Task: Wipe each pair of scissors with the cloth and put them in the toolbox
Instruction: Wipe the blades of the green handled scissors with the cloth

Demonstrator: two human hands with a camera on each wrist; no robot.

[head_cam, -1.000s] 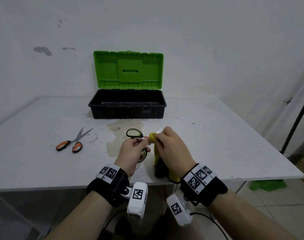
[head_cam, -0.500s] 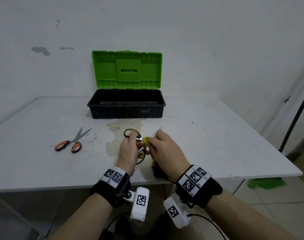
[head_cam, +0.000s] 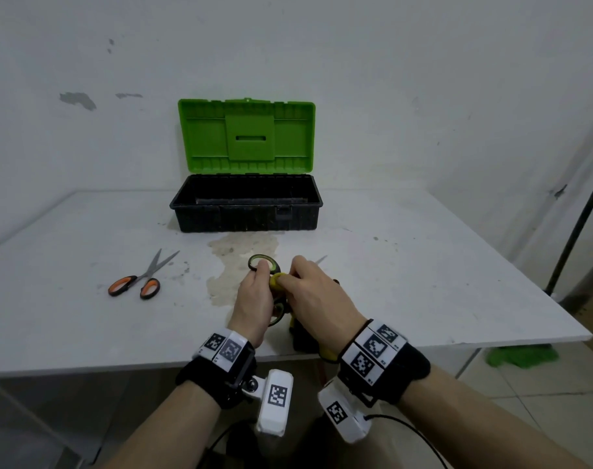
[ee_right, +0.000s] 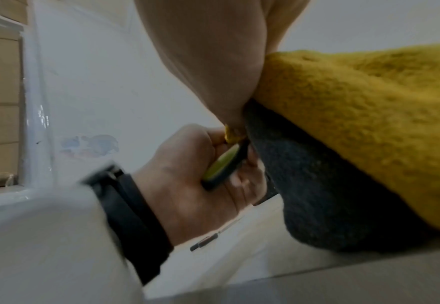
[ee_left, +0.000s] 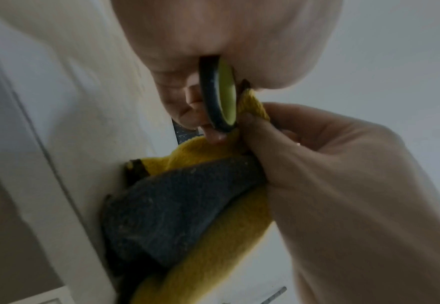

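Observation:
My left hand (head_cam: 254, 296) grips the black-and-green handles of a pair of scissors (head_cam: 262, 262) just above the table's front middle. In the wrist views a handle ring (ee_left: 220, 96) (ee_right: 223, 164) sits between its fingers. My right hand (head_cam: 308, 292) pinches a yellow-and-grey cloth (ee_left: 187, 195) (ee_right: 356, 127) around the blades close to the handles; only the blade tip (head_cam: 320, 259) shows past the knuckles. A second pair, with orange handles (head_cam: 139, 282), lies on the table to the left. The toolbox (head_cam: 246, 218) stands open at the back, green lid (head_cam: 246, 135) upright.
The white table (head_cam: 423, 282) has a brownish stain (head_cam: 234, 262) between the toolbox and my hands. A dark pole (head_cam: 579, 225) leans at the right, and a green rag (head_cam: 521, 355) lies on the floor beyond the table's right corner.
My right hand has slid the cloth along the blades toward the handles, so more of the tip now shows. The left hand keeps its grip on the handles.

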